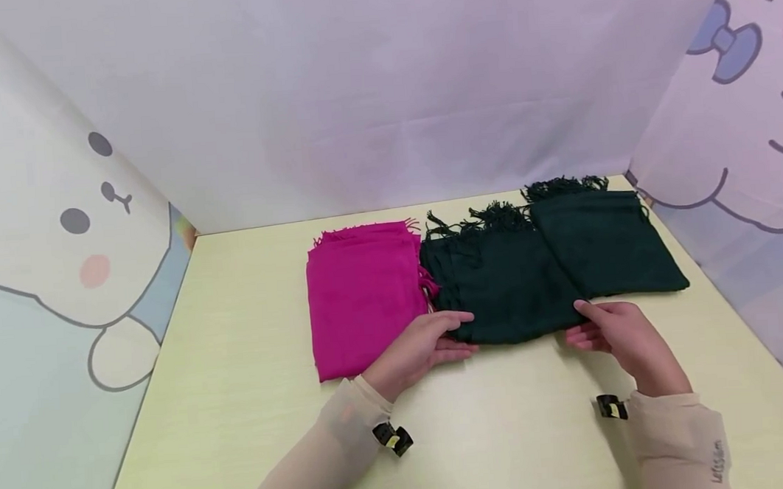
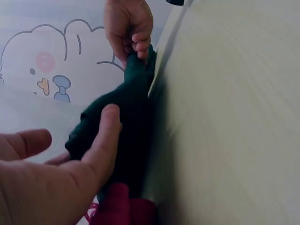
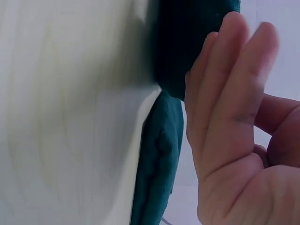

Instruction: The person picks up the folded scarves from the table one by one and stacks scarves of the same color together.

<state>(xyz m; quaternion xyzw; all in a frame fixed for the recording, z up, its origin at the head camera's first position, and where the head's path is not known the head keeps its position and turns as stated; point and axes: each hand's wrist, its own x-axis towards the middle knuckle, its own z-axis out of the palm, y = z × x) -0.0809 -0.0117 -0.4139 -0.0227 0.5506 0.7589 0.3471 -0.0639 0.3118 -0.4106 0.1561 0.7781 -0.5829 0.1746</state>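
Observation:
Two folded dark green fringed scarves lie side by side: the middle scarf (image 1: 509,282) and the right-hand scarf (image 1: 607,244), which meet along a slanting edge. My left hand (image 1: 430,346) is at the near left corner of the middle scarf. Its fingers are fairly straight under the cloth edge, and the left wrist view shows the thumb apart from the fabric. At the near right corner, my right hand (image 1: 619,340) pinches the edge, thumb on top and fingers below. That near edge stands slightly off the table. A folded magenta scarf (image 1: 364,297) lies left of the green ones, beside my left wrist.
The pale yellow table (image 1: 240,400) runs back to a white cloth backdrop (image 1: 384,104). Cartoon-printed side panels stand left and right, and the right-hand scarf lies close to the table's right edge. Dark fringes (image 1: 499,215) spread toward the back edge.

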